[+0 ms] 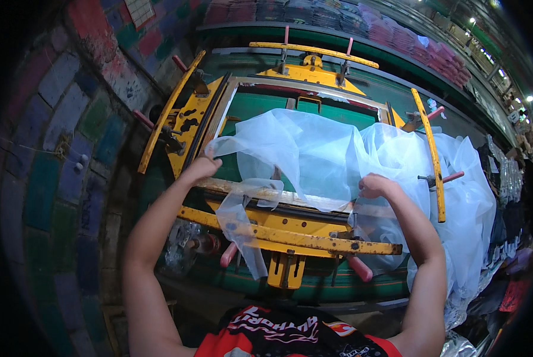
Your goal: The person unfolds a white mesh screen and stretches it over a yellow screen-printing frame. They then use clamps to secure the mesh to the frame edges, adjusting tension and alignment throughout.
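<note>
Draping over the green table (pixel 260 104) (beside painted bricks (pixel 43 190)) is white mesh (pixel 320 149).

Sheet (pixel 323 154) I'm holding: sheer mesh-like cloth, smooth, faint sheen. Frame (pixel 211 185): wood-look, worn, matt. Clamp bars (pixel 367 246): painted metal, chipped, rust-spotted. Handles (pixel 360 269): smooth, plastic-looking. Brick wall (pixel 64 122): painted, matt, rough.

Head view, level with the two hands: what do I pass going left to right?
Painted brick wall → left-side yellow clamp bar → left hand → right hand → right-side yellow clamp bar. The translucent white mesh spans several of these, so it's left out.
</note>
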{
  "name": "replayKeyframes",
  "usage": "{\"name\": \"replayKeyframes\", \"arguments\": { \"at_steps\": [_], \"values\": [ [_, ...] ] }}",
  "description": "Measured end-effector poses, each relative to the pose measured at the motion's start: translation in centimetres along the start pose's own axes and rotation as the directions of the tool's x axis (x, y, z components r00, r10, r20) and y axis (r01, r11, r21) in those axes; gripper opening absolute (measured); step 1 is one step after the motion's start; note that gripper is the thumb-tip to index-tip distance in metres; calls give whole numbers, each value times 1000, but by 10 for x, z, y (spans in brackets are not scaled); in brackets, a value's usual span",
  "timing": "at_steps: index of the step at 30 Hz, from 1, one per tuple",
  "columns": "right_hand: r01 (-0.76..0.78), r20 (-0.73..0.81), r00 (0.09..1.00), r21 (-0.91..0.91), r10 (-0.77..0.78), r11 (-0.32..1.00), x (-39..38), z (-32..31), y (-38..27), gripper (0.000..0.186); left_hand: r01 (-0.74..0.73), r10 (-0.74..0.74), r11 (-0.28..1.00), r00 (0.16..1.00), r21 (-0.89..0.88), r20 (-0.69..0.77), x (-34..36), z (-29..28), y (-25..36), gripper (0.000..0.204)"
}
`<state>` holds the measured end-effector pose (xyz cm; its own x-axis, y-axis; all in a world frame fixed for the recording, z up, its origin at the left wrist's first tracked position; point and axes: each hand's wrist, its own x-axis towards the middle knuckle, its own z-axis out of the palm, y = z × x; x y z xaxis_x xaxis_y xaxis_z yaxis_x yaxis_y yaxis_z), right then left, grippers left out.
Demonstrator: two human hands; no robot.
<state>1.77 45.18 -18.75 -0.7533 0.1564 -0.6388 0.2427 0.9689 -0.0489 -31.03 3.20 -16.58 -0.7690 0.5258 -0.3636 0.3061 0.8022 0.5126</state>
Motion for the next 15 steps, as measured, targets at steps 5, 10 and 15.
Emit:
{"name": "replayKeyframes", "arguments": {
  "at_steps": [5,10,15],
  "values": [
    [286,-122,955,128,-271,950,5,-50,-72,36,-63,-53,922,957,382,286,2,22,24,60],
    [407,-400,860,161,-317,899,0,-93,-153,74,-349,243,894,904,280,352,-5,42,43,54],
    [323,-554,807,122,-206,938,7,-111,-186,69,-377,178,777,900,504,399,-5,64,57,45]
  ]
}}
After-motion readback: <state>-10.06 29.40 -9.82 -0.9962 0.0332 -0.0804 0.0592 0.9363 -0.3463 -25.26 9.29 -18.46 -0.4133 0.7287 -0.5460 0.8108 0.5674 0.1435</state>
